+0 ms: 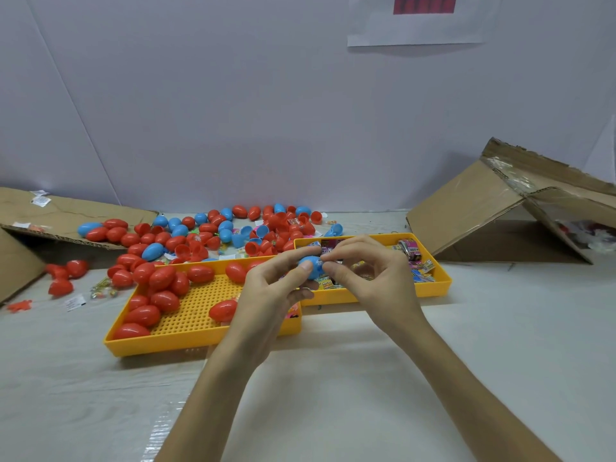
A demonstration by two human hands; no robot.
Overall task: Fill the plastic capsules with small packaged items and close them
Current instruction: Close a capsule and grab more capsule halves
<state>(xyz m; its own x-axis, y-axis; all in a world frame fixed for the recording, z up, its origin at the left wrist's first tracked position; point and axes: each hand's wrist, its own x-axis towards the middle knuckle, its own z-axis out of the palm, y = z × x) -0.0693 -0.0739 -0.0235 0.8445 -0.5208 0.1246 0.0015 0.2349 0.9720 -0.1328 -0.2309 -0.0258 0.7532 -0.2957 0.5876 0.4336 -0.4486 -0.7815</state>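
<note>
Cardboard flap [50, 221], far left, cut off by the frame edge. Loose red and blue capsules [206, 235], heaped on the worktop [333, 395] behind the trays. Left yellow tray [200, 340]: red capsules inside, right end hidden by the left hand [273, 295], whose curled fingers and thumb grip the blue capsule [311, 266] above the trays. Right hand [370, 278] pinches the capsule's right side; its seam is covered, so whether it is closed cannot be told. Right yellow tray [430, 290]: small packets [420, 271], partly hidden, print illegible. Cardboard box [483, 211], far right, cropped.

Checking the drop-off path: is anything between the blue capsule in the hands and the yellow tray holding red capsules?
Nothing visible does. The left hand and right hand hold the blue capsule in the air near that tray, whose middle floor is bare between the red capsules.
</note>
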